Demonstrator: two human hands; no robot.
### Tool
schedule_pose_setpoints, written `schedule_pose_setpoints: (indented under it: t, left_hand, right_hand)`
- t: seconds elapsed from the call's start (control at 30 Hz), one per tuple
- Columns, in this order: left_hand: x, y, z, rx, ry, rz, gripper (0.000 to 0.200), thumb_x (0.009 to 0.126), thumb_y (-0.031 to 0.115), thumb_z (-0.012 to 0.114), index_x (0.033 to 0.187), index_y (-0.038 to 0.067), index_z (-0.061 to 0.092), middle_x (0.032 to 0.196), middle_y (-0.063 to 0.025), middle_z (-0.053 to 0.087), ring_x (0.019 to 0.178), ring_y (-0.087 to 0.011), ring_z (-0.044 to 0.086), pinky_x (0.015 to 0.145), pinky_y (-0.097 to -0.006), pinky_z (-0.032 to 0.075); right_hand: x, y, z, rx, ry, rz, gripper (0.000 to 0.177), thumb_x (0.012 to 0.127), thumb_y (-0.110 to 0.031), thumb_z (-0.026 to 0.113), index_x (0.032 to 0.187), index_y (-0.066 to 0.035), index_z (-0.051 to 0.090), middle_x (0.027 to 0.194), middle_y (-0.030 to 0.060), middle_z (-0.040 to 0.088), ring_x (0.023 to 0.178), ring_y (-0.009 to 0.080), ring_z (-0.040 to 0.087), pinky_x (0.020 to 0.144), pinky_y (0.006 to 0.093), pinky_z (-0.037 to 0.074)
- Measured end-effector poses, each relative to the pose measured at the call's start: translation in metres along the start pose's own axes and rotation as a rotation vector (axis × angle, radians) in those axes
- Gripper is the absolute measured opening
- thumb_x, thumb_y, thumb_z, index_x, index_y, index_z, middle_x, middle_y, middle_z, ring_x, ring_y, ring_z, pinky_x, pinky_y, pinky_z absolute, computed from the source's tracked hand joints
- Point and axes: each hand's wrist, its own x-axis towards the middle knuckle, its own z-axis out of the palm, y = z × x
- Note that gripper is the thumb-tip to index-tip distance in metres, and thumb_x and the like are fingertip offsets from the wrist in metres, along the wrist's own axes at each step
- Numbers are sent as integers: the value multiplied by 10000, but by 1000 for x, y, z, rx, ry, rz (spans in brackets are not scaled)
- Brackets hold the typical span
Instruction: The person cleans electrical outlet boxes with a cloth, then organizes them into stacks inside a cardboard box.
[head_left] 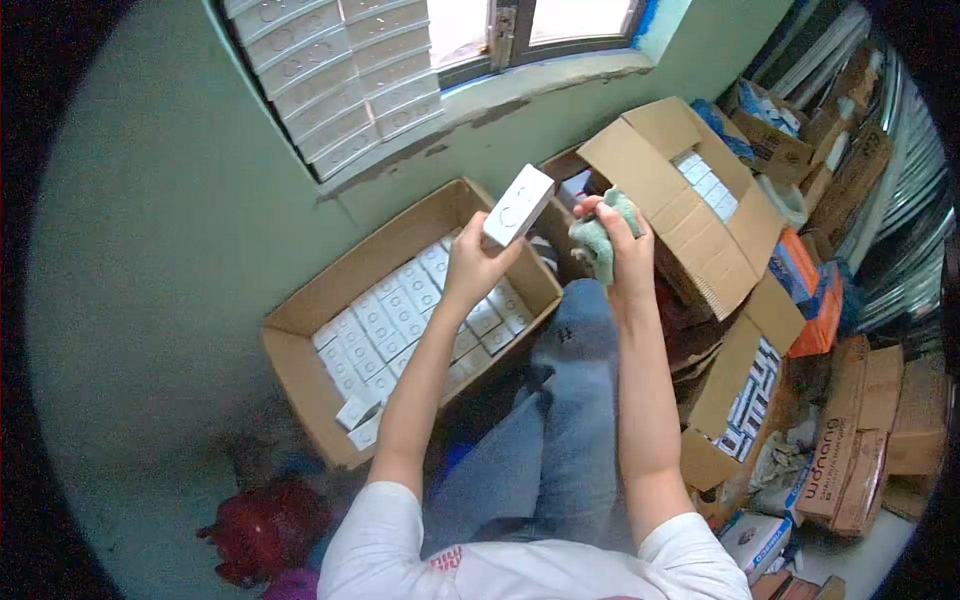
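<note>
My left hand [478,258] grips a small white box [518,207] with round outlines printed on its face, held tilted above the far right part of a large cardboard carton [300,300]. Inside that carton lie rows of similar white boxes [390,310], with a couple lying askew at the near left corner. A pale green cloth [596,243] is bunched in my right hand [630,245], a little to the right of the held box and apart from it. Part of the carton's contents is hidden behind my left forearm.
An open-flapped carton [655,200] with white boxes stands at the right, with another carton [705,455] of packed boxes nearer. Flattened cardboard [845,450] and silvery tubing [900,240] crowd the far right. A red bag [265,530] lies lower left. Behind is a window sill [540,95].
</note>
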Motion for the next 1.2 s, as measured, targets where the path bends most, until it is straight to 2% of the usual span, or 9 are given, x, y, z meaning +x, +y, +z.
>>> schedule_pose_setpoints:
  t: [0.2, 0.37, 0.47, 0.57, 0.77, 0.87, 1.0, 1.07, 1.2]
  left_hand:
    - [-11, -22, 1, 160, 92, -13, 316, 801, 170, 748, 1011, 7, 576, 914, -150, 666, 845, -267, 680, 720, -360, 541]
    - [-12, -33, -8, 254, 121, 64, 446, 732, 120, 775, 1107, 27, 553, 987, -166, 638, 906, -344, 647, 771, -399, 522]
    - [-18, -38, -8, 301, 146, 94, 545, 733, 133, 778, 1203, 34, 519, 1038, -177, 628, 945, -366, 640, 798, -417, 530]
    - [-25, -52, -5, 403, 151, 122, 585, 738, 179, 775, 1236, 39, 502, 1130, -200, 622, 993, -380, 644, 812, -431, 549]
    - [-23, -50, -5, 474, 100, 316, 636, 712, 196, 769, 1260, 18, 498, 1293, -221, 553, 1121, -377, 603, 881, -423, 548]
    - [-20, -53, -9, 514, 116, 371, 634, 705, 189, 773, 1248, 7, 501, 1265, -222, 569, 1086, -370, 624, 859, -418, 557]
    - [-21, -37, -9, 427, 138, 327, 638, 726, 216, 809, 1249, 4, 512, 1100, -201, 637, 948, -347, 670, 769, -417, 569]
    - [-24, -31, -4, 362, 164, 235, 607, 725, 203, 808, 1222, 11, 518, 1016, -172, 627, 874, -321, 674, 708, -415, 565]
    - [-23, -38, -19, 315, 102, 142, 630, 737, 163, 764, 1280, 30, 474, 1186, -183, 587, 1007, -393, 622, 810, -450, 547]
  right_hand:
    - [22, 23, 8, -260, -111, 140, 290, 874, -183, 687, 1102, -18, 618, 950, 49, 650, 835, 145, 629, 759, 288, 512]
    - [17, 40, 41, -979, -544, -619, 305, 706, -50, 666, 1010, -52, 641, 1007, 148, 608, 973, 337, 588, 828, 390, 511]
    - [-5, 33, 67, -1252, -579, -744, 226, 650, -66, 693, 858, -55, 603, 913, 111, 574, 905, 302, 589, 771, 414, 519]
    - [14, 44, 59, -1414, -446, -662, 306, 692, -56, 702, 990, -64, 637, 995, 92, 597, 933, 313, 598, 773, 410, 527]
    - [-16, 30, 66, -1337, -370, -636, 231, 707, 8, 637, 929, 31, 578, 1133, 170, 545, 964, 350, 549, 857, 418, 496]
    - [-24, 31, 65, -1283, -420, -573, 219, 712, 28, 615, 929, 16, 596, 1134, 135, 570, 996, 341, 560, 851, 415, 506]
    - [16, 39, 47, -1251, -152, -656, 232, 718, 7, 616, 947, 1, 648, 1031, 152, 610, 962, 353, 576, 848, 433, 500]
    - [13, 40, 47, -1252, -274, -651, 197, 714, 3, 623, 904, -9, 670, 988, 152, 612, 942, 344, 580, 833, 422, 504]
    - [-9, 45, 63, -1200, -569, -587, 142, 692, -13, 637, 824, -25, 685, 935, 137, 608, 915, 326, 586, 802, 407, 514]
